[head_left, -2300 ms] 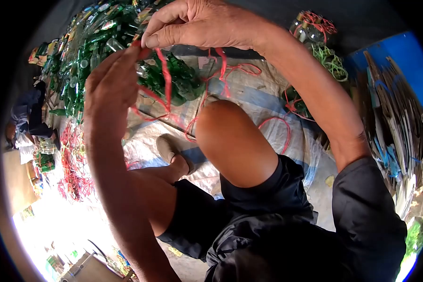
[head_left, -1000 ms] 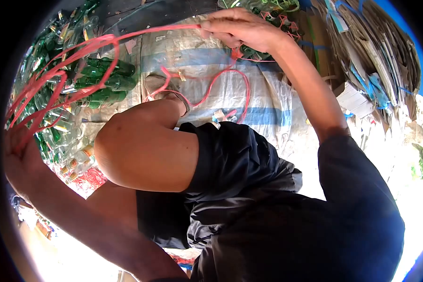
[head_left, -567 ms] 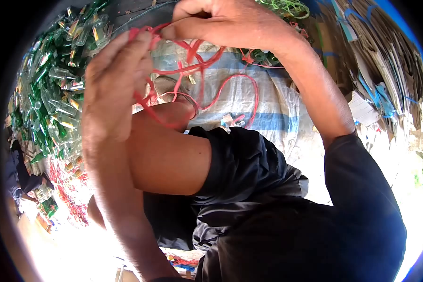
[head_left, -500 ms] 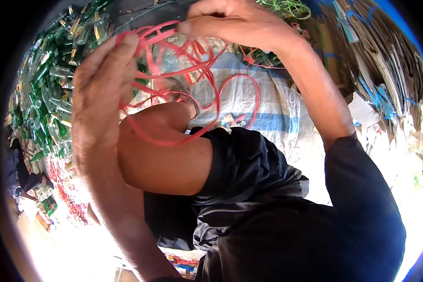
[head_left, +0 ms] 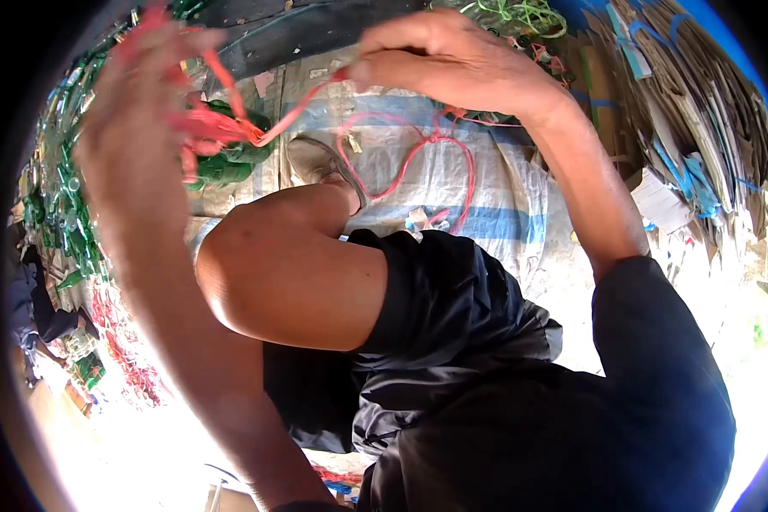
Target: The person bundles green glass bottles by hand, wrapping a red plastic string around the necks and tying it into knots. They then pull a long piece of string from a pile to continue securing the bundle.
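Note:
Pink plastic twine (head_left: 218,126) hangs bunched and tangled at the upper left, partly smeared by motion. My left hand (head_left: 132,102) is blurred, its fingers closed around this bunch. One strand runs across to my right hand (head_left: 456,64), where thumb and fingertips pinch it at the upper middle. Below the right hand, a loose loop of pink twine (head_left: 469,171) lies on the white and blue woven sheet (head_left: 418,115). My bent knee (head_left: 256,247) and a sandalled foot (head_left: 320,166) are beneath the hands.
Many green glass bottles (head_left: 55,171) are heaped along the left. On the right stands a stack of flattened cardboard (head_left: 708,102). Green twine (head_left: 529,15) lies at the top, and more pink and red strands (head_left: 128,350) lie at lower left.
My left hand has swung up and left, carrying the tangled twine away from my right hand. The strand between them is now stretched out. My right hand has barely moved.

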`<state>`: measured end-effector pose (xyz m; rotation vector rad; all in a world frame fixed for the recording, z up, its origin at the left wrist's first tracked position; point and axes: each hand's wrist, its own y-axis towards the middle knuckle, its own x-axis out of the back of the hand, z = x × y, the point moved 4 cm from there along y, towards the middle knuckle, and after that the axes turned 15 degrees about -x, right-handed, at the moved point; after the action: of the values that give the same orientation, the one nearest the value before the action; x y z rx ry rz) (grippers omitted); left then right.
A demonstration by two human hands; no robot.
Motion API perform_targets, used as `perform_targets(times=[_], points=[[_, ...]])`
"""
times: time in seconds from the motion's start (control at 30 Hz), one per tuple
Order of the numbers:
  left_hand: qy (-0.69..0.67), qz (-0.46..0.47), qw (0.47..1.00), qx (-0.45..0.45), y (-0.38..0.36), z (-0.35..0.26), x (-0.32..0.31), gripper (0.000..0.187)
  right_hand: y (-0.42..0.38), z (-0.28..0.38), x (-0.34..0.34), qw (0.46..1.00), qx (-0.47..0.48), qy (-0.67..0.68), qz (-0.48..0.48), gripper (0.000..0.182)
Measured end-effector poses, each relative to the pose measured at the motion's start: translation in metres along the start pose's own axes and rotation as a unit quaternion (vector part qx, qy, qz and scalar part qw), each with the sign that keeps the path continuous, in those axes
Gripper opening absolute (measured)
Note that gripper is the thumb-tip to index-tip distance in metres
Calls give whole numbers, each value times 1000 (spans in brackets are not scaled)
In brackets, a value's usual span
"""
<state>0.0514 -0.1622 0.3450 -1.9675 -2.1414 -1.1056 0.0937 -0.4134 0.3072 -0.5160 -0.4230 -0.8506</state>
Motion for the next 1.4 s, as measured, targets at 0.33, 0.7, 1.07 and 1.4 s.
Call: perform_targets(times=[0.33,0.7,1.07,1.4], points=[[-232,7,931,283,-25,-3,-52,37,22,-10,10,997,80,-5,-21,18],[-184,-280,933,135,15,19,46,27,-23,-138,-18,991,-114,69,-10,29],[-215,56,948,228,-23,-26,-100,25,-9,-8,-4,988,126,61,-61,18],[-278,-95,920,261,-25,4,-53,36,-33,-92,7,982,-103,157,2,31]])
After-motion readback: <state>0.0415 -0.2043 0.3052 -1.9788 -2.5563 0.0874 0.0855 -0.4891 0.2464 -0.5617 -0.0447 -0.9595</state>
